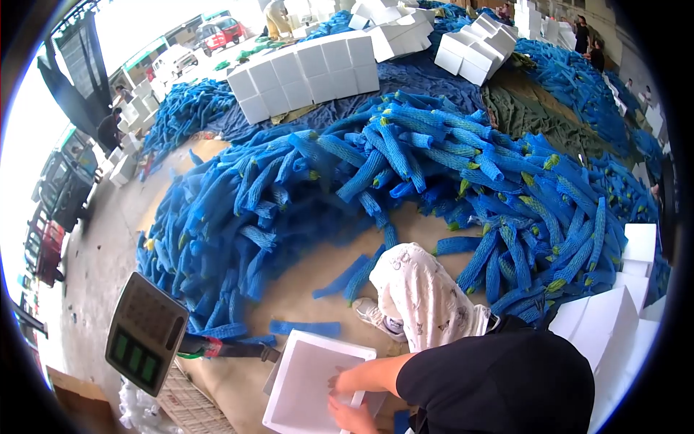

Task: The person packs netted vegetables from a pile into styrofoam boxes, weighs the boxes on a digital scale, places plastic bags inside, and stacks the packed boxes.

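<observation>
A white foam box, with its open side up, sits at the bottom centre. My right hand reaches over its right rim, fingers bent down against the inside. Just below, my left hand grips the same right side, its fingertips over the edge. No other thing shows in the box. Part of each hand's grip is hidden by the wall. Beside the box stands a weighing scale display on a metal arm. A few blue net-sleeved vegetables with green ends lie on the floor by the box.
A large heap of blue net-sleeved vegetables curves around the front. Stacked white foam boxes stand behind it, and more foam boxes lean at right. A bent knee in patterned trousers is close to the box. Vehicles and people are farther off.
</observation>
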`<state>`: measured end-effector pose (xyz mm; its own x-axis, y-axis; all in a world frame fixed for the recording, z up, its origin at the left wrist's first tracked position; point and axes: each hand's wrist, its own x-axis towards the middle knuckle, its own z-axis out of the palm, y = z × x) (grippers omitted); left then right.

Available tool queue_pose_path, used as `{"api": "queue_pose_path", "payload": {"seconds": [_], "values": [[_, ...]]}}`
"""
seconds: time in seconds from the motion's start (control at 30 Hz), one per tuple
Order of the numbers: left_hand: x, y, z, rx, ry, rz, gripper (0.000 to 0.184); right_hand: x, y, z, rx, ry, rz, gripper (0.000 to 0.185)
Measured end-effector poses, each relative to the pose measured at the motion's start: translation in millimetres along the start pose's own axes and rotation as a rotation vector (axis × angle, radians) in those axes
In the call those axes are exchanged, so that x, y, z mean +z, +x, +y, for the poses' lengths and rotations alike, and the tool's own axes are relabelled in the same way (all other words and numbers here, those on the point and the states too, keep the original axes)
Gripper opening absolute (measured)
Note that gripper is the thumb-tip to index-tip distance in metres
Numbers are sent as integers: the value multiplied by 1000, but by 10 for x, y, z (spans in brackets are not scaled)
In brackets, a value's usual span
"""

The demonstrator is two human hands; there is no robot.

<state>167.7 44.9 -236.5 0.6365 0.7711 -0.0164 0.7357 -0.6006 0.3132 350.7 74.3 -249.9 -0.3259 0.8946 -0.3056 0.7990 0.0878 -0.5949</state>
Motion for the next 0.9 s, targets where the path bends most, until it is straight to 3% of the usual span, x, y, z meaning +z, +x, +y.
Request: {"api": "queue_pose_path", "payload": {"seconds": [0.07, 0.17, 0.2, 0.27, 0.37, 0.47, 0.53, 0.6, 0.67, 0.8, 0.9], "values": [[-88, 104, 90, -99, -83, -188, 63, -11, -58, 31, 8, 26, 19, 38], [-15, 207, -27, -113, -143, -298, 78, -45, -125, 33, 6, 55, 41, 36], [-95, 265, 63, -115, -140, -299, 78, -75, -158, 17, -6, 60, 44, 36], [-281, 280, 250, -177, 46, -416, 53, -117, -235, -14, -45, 57, 28, 35], [-132, 329, 70, -116, 107, -501, 63, -413, -524, -102, -111, 6, -2, 33], [132, 375, -181, -48, 141, -570, 65, -1171, -1214, -284, -197, -125, -61, 34], [102, 354, -200, -59, 92, -566, 65, -1345, -1540, -282, -362, -99, 251, 34], [97, 349, -226, -69, 95, -615, 63, -1619, -2033, -331, -460, -20, 711, 30], [65, 359, -164, -46, 50, -559, 61, -1788, -2536, -227, -346, -31, 1054, 29], [-37, 327, -12, -92, 43, -519, 62, -1407, -3194, 770, 321, 6, 1466, 38], [-50, 291, -45, -72, 71, -496, 63, -1059, -3535, 1722, 926, 88, 1382, 67]]}}
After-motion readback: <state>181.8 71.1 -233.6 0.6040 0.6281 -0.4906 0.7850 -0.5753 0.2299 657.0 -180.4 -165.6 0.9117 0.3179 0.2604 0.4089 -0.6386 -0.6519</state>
